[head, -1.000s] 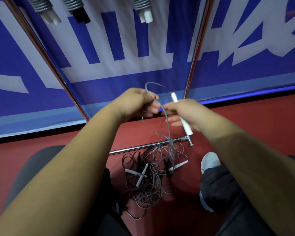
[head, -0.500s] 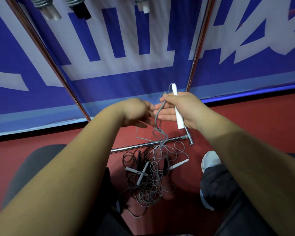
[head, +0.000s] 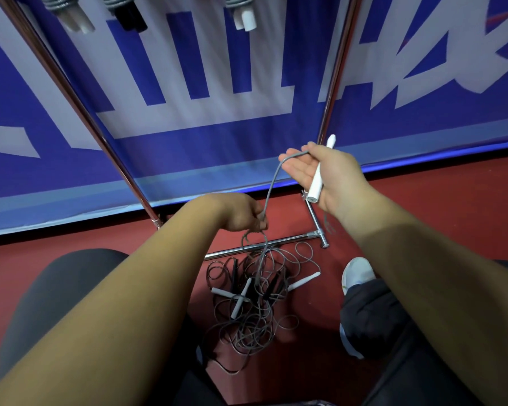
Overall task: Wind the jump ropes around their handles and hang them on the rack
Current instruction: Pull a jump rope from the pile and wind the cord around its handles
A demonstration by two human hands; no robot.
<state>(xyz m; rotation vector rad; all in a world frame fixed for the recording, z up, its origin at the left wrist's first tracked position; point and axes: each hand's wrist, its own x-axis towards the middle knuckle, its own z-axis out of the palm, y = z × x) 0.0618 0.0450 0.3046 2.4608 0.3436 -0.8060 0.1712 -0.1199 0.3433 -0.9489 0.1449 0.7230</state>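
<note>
The right hand (head: 305,171) is raised above and behind the right end of the rack's chrome base bar (head: 261,246), palm up and fingers loosely spread. A white handle (head: 316,184) lies across the palm, pinned under the thumb, its tapered tip pointing up. The grey cord (head: 272,184) leaves that tip, crosses the fingertips and drops in a curve to the left hand (head: 241,213), which hovers just above the middle of the base bar, fingers curled tightly round the cord. From that fist the cord falls past the bar into the tangle of jump ropes (head: 252,306) on the red floor (head: 423,218), on the near side of the bar, where white and black handles lie mixed among grey loops. A pale shoe (head: 357,273) stands to the right of the tangle, near the bar's right end. High above the bar, three wound ropes (head: 241,11) hang at the top edge. Behind the bar a blue banner (head: 188,148) carries huge white lettering, cropped too far to read
</note>
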